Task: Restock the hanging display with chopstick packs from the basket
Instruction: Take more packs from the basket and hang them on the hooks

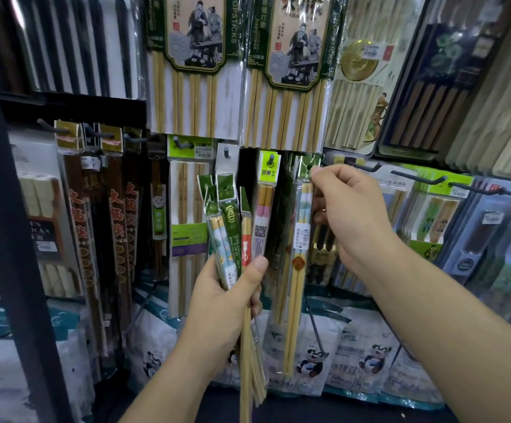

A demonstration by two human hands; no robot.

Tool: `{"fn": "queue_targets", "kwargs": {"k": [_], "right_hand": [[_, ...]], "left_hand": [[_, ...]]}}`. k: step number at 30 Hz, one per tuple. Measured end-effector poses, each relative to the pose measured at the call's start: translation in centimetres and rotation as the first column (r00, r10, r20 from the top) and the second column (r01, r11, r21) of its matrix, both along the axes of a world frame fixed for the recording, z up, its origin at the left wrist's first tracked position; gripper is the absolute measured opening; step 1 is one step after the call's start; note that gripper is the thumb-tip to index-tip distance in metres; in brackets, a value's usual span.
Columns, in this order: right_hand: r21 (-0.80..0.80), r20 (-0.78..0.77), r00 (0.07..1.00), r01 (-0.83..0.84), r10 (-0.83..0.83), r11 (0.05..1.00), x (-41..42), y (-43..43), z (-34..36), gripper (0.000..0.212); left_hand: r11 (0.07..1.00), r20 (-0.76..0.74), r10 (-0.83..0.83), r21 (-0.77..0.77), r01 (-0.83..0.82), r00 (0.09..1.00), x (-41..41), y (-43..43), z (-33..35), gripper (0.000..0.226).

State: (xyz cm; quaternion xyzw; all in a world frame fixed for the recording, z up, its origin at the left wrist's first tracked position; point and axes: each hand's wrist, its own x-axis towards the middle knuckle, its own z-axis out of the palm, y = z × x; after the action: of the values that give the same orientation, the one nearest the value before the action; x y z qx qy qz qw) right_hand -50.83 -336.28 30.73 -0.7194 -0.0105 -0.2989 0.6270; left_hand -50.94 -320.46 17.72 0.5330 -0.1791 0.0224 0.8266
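Left hand [220, 300]: gripping a bunch [228, 227] of packs, thumb pressing on the front.
Right hand [352, 215]: fingers pinching the green top of one pack [300, 254].
Pack: dangling against the display [414, 179], just right of the bunch.

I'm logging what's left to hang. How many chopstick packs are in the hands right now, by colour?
Blue-flowered packs: 2, one in the left grip, one pinched by the right grip
Green pack: 1, left grip
Red pack: 1, left grip
Total: 4 showing; more may hide behind these.
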Motion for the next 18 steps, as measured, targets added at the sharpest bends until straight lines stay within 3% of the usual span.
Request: {"fn": "queue_targets", "kwargs": {"k": [14, 18], "right_hand": [[0.070, 0.024, 0.996, 0.089, -0.091, 0.994, 1.2, 0.7, 0.3, 0.023], [-0.012, 0.055, 0.990, 0.131, -0.130, 0.991, 1.6, 0.5, 0.1, 0.032]], "left_hand": [[1.000, 0.018, 0.005, 0.018, -0.005, 1.000, 0.5, -0.4, -0.6, 0.051], [1.000, 0.019, 0.008, 0.011, -0.008, 1.000, 0.5, -0.4, -0.6, 0.054]]}}
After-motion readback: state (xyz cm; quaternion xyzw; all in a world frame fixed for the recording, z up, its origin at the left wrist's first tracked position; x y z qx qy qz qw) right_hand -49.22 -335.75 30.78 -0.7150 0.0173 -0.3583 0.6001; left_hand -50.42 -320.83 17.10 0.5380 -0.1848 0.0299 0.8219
